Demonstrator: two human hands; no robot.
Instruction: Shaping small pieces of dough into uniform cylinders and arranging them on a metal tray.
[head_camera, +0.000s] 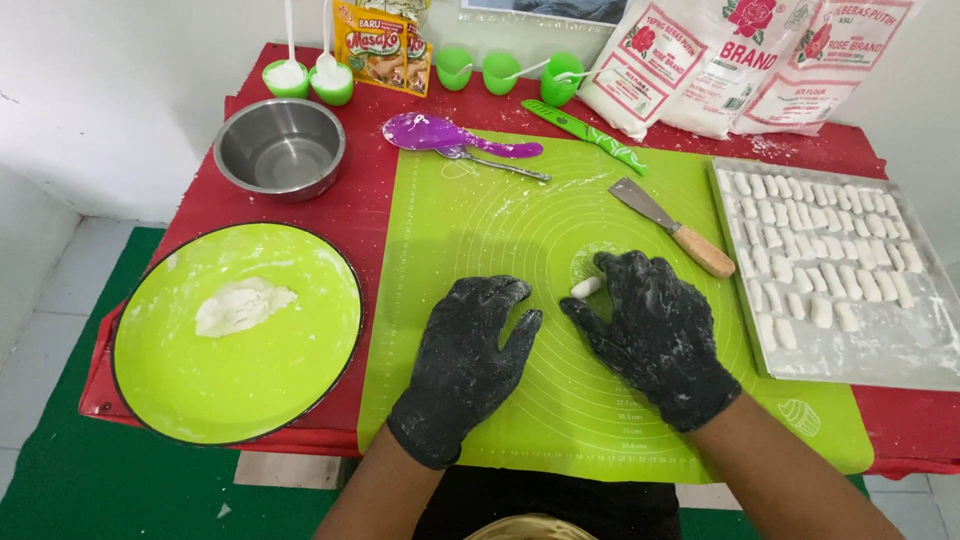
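Both my hands wear black, flour-dusted gloves over a green silicone mat (480, 220). My right hand (650, 330) pinches a small white dough piece (585, 287) between thumb and fingertips, just above the mat. My left hand (470, 355) rests flat on the mat, fingers together, holding nothing, a little left of the dough piece. A floured patch marks the mat just beyond the dough piece.
A metal tray (900, 350) with several rows of shaped dough pieces lies at right. A scraper with a wooden handle (672, 226) lies near it. A green plate (240, 390) holds a dough lump (240, 305). A steel bowl (280, 147), purple spoon (440, 132), green knife (585, 135), cups and flour bags stand behind.
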